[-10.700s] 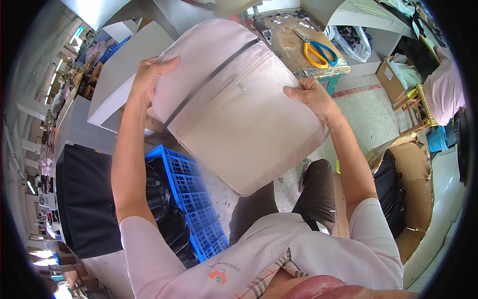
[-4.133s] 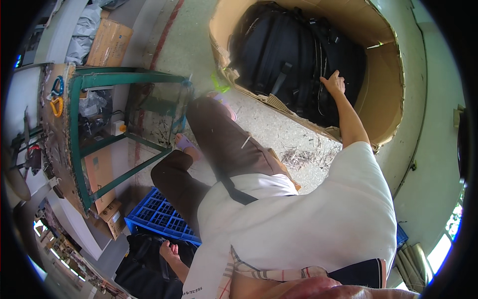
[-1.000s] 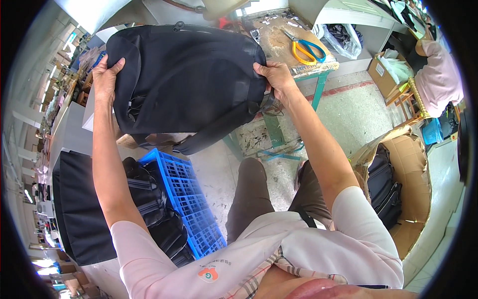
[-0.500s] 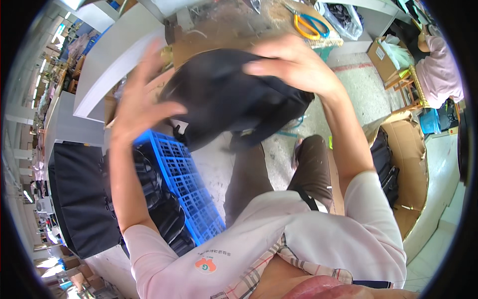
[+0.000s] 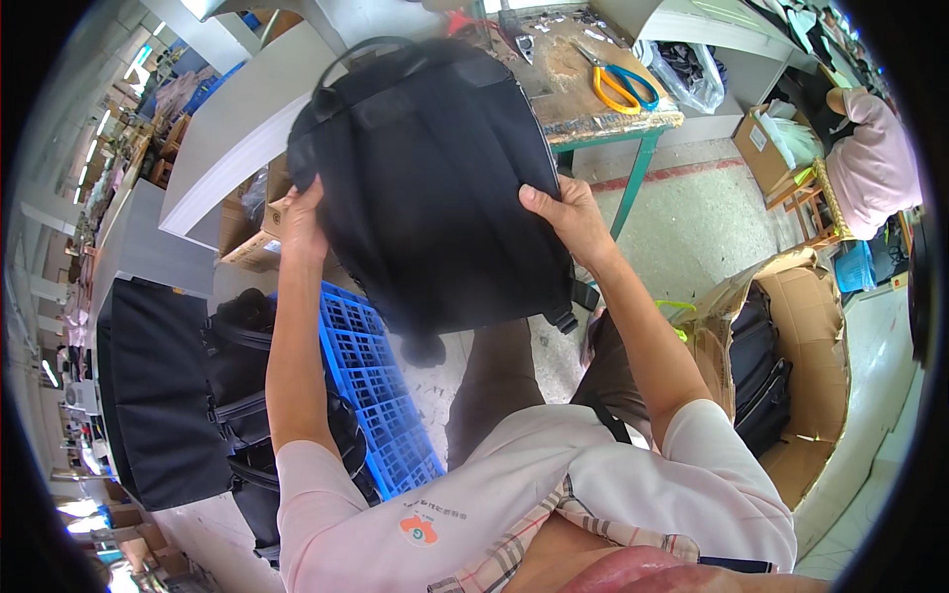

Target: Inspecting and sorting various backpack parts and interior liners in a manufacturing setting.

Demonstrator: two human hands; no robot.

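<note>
Black backpack (image 5: 440, 198) hung in air ahead of wearer's knees, grasped by both hands. Left hand (image 5: 304, 225) gripped its left edge; right hand (image 5: 573, 219) gripped its right edge, thumb on near face (other fingers mostly hidden behind). Top handle (image 5: 348, 54) looped at upper left; buckle (image 5: 565, 321) dangled at lower right. Blue crate (image 5: 381, 395) stood below, near left forearm. Orange-and-blue scissors (image 5: 625, 89) lay on worn bench (image 5: 568, 119), beyond right hand. Cardboard carton (image 5: 816, 346) at right contained dark bags (image 5: 756, 371).

Backpack (image 5: 445, 198) black; crate (image 5: 381, 395) blue; scissor handles (image 5: 618, 105) yellow, blue; collar (image 5: 524, 540) plaid
</note>
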